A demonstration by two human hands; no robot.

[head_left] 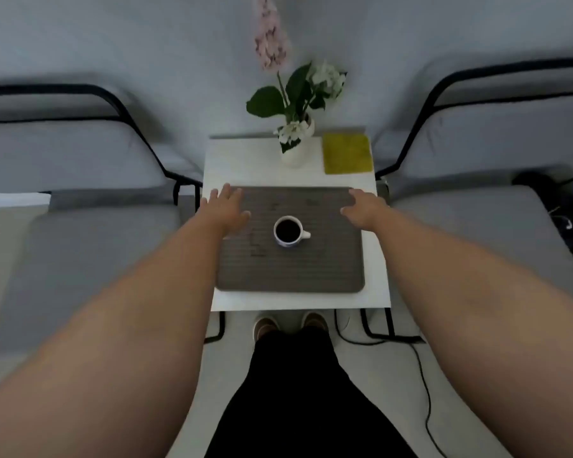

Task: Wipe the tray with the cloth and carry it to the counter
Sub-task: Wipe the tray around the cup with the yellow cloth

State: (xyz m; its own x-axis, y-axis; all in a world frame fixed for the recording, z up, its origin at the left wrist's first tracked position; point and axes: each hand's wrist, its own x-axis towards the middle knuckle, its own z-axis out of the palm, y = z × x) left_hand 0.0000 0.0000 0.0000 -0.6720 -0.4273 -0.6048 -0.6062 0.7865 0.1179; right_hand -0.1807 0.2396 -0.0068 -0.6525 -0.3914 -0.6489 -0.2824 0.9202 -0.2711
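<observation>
A grey-brown ribbed tray (291, 272) lies on a small white table (245, 163). A white cup (289, 231) of dark coffee stands near the tray's middle, its handle to the right. Dark smudges show on the tray left of the cup. A folded yellow cloth (347, 153) lies at the table's far right corner, apart from both hands. My left hand (225, 206) hovers over the tray's far left corner with fingers spread. My right hand (364, 208) is over the far right corner, fingers apart, holding nothing.
A white vase of green leaves and pink and white flowers (296, 140) stands behind the tray. Grey cushioned chairs with black frames (80, 226) (476, 209) flank the table. A black cable (424, 391) runs on the floor at right. My shoes (290, 327) are under the table's near edge.
</observation>
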